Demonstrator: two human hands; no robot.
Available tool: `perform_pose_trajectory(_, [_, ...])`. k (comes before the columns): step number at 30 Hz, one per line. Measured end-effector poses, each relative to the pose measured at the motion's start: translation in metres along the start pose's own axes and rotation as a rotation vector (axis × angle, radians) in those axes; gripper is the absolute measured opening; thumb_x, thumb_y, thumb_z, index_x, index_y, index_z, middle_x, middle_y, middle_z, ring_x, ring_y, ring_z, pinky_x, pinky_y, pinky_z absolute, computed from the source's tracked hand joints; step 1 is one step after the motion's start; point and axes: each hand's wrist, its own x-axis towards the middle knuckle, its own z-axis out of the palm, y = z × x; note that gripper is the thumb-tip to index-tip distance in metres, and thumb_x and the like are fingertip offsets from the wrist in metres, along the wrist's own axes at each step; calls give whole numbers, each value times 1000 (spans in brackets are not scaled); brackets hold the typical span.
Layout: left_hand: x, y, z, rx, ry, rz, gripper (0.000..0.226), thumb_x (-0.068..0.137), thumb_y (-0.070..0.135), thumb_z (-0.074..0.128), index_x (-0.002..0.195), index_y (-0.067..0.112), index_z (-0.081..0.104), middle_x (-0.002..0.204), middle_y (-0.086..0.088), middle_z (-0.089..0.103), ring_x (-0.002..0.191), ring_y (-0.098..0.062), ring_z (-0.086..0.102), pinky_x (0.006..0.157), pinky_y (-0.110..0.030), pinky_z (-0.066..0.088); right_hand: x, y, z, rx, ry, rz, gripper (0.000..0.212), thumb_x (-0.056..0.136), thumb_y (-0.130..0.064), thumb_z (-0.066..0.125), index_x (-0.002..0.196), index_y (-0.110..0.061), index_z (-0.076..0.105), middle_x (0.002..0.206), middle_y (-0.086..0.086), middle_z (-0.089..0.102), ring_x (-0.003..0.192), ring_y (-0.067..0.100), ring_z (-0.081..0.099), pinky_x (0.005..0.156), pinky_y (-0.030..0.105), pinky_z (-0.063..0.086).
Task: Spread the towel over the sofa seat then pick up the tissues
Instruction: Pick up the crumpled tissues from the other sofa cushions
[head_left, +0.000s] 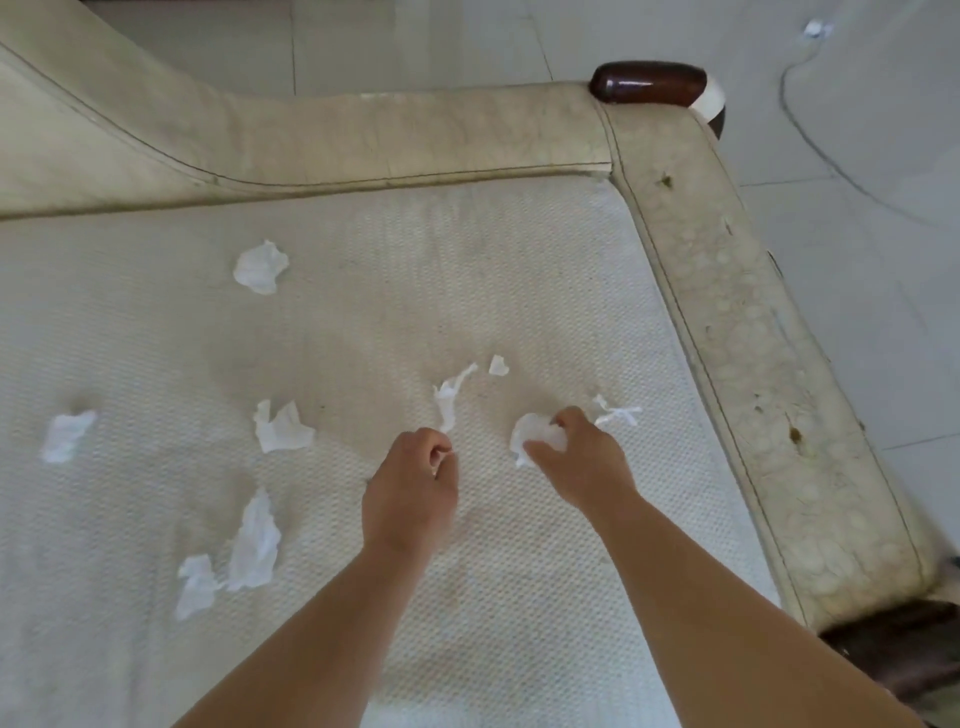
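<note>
Judging by their crumpled edges and torn wisps, the tissues (260, 267) are almost weightless, limp and easy to rip, so each one wants a light pinch at its bunched middle rather than a tug at a loose corner, which would likely tear off a shred. They lie scattered on the white waffle-weave towel (519, 597), which already covers the sofa seat up to the worn armrest (753, 364); its rough weave may snag thin paper, so lifting straight up should work better than dragging. The right hand (582, 457) has its fingers (569, 418) curled round a crumpled wad (535, 434) and grips it against the thumb, low over the towel, with a thin forked scrap (615, 413) just beside it. The left hand (413, 488) is near it, its fingers (434, 447) drawn in tight, thumb and forefinger pinching what looks like the lower end of a twisted strip (448, 400) that trails away over the towel. Several more pieces lie well apart to the left, not yet gathered.
</note>
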Motion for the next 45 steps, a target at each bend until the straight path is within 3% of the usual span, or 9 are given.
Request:
perform_pose_trajectory(7, [38, 39, 10, 87, 28, -17, 60, 92, 30, 55, 144, 21, 26, 148, 0, 28, 117, -26, 54, 87, -37, 45, -10, 22, -3, 347, 241, -73, 36, 81, -30, 69, 58, -11, 47, 54, -2, 47, 52, 13, 44, 52, 26, 38])
perform_pose_trajectory(10, [56, 50, 17, 196, -58, -64, 50, 95, 27, 51, 140, 20, 32, 141, -5, 39, 112, -27, 54, 83, -36, 43, 5, 42, -26, 447, 325, 27, 17, 84, -23, 64, 80, -16, 50, 61, -8, 50, 60, 16, 51, 47, 21, 35])
perform_pose_trajectory(13, [65, 63, 32, 265, -71, -84, 19, 97, 29, 43, 101, 16, 56, 104, -6, 63, 91, -24, 56, 71, -32, 38, 24, 56, -38, 293, 141, 41, 28, 86, -34, 60, 109, -28, 46, 77, -7, 57, 71, 18, 59, 53, 24, 40])
perform_pose_trajectory(16, [65, 82, 46, 109, 9, -77, 24, 96, 39, 45, 96, 15, 49, 89, -5, 62, 93, -28, 60, 72, -33, 40, 33, 57, -39, 178, 63, -13, 13, 87, -36, 57, 95, -26, 55, 81, -6, 60, 73, 15, 58, 56, 24, 39])
perform_pose_trajectory(19, [71, 92, 57, 156, -76, -75, 35, 92, 40, 54, 117, 18, 44, 111, -8, 64, 105, -29, 58, 84, -37, 43, 33, 56, -40, 417, 122, -1, 16, 85, -21, 56, 69, -21, 52, 69, -5, 61, 60, 13, 55, 47, 22, 37])
perform_pose_trajectory(23, [82, 84, 59, 215, -101, -113, 30, 96, 36, 42, 106, 13, 59, 111, -9, 64, 105, -29, 57, 82, -33, 40, 30, 55, -36, 591, 121, 21, 8, 86, -13, 53, 81, -20, 54, 72, 2, 67, 60, 15, 62, 47, 26, 47])
perform_pose_trajectory(28, [66, 60, 33, 49, 131, -226, 25, 88, 18, 51, 65, 11, 45, 60, 0, 48, 68, -23, 46, 53, -31, 29, 28, 38, -22, 525, -12, -19, 11, 90, -20, 55, 81, -25, 58, 70, -3, 61, 60, 16, 56, 53, 30, 47])
perform_pose_trajectory(37, [41, -31, -39, -39, 266, -259, 7, 90, 20, 55, 97, 19, 53, 73, 4, 61, 65, -13, 57, 61, -25, 39, 46, -1, -17, 90, 139, 65, 31, 86, -39, 59, 108, -20, 48, 89, 6, 59, 88, 31, 59, 70, 30, 37])
perform_pose_trajectory(45, [32, -92, -82, -33, 308, -154, 20, 93, 31, 54, 109, 18, 55, 83, -7, 66, 83, -28, 63, 69, -31, 44, 50, -72, 27, 292, 165, -26, 21, 87, -27, 58, 104, -17, 51, 89, 9, 63, 80, 29, 60, 68, 31, 41])
